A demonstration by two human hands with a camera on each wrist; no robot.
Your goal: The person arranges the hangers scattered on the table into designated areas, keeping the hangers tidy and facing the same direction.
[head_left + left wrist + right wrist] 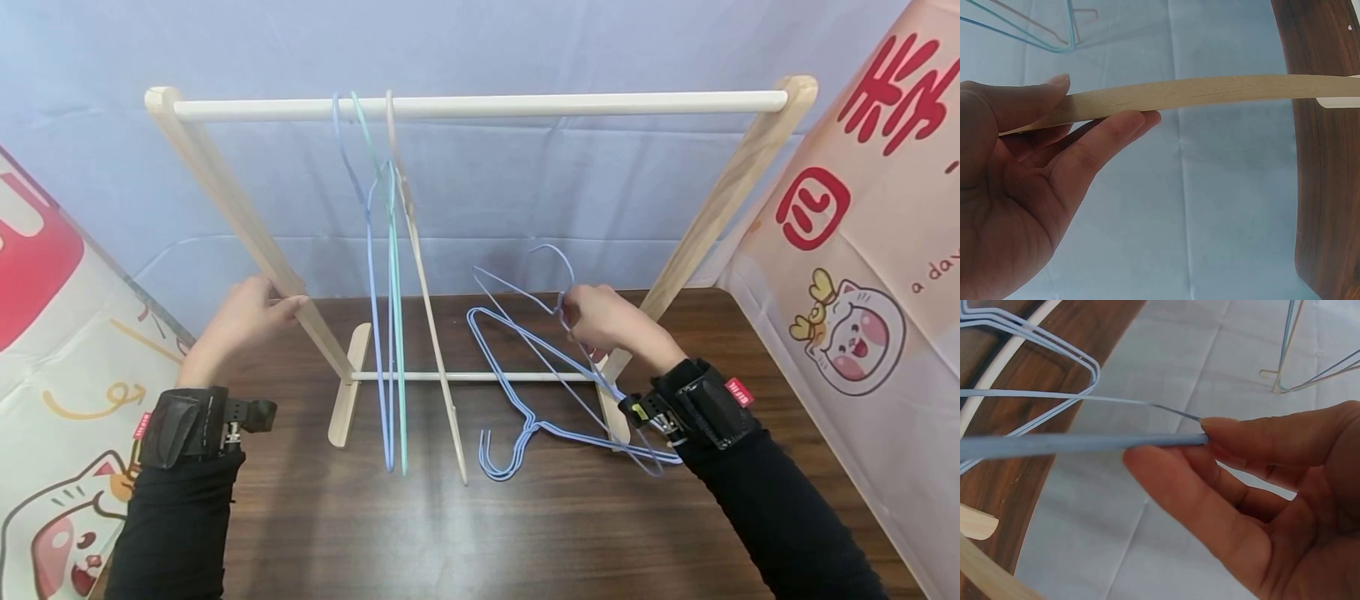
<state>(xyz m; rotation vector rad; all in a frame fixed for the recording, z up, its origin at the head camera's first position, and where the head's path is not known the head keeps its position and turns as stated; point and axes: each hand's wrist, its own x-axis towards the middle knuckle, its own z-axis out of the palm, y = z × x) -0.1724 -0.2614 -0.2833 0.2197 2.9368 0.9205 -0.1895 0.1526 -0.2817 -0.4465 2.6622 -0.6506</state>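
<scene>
My left hand [251,312] holds the left post [251,225] of a wooden clothes rack. In the left wrist view, thumb and fingers lie on either side of that post [1197,90]. My right hand [603,317] pinches a blue hanger [572,271] near the base of its hook, raised above the tabletop. The right wrist view shows its wire [1085,445] between thumb and fingers. Below, more blue hangers [530,423] lie nested on the table, hooks toward the front. From the top rail [585,106] hang a blue hanger [370,250], a green hanger [397,300] and a beige hanger [423,279].
The rack's right post [720,192] stands close to my right hand. A thin lower bar [465,377] joins the wooden feet [350,387] on the brown table [315,517]. Light blue cloth [480,42] is behind, with printed panels [900,333] at both sides.
</scene>
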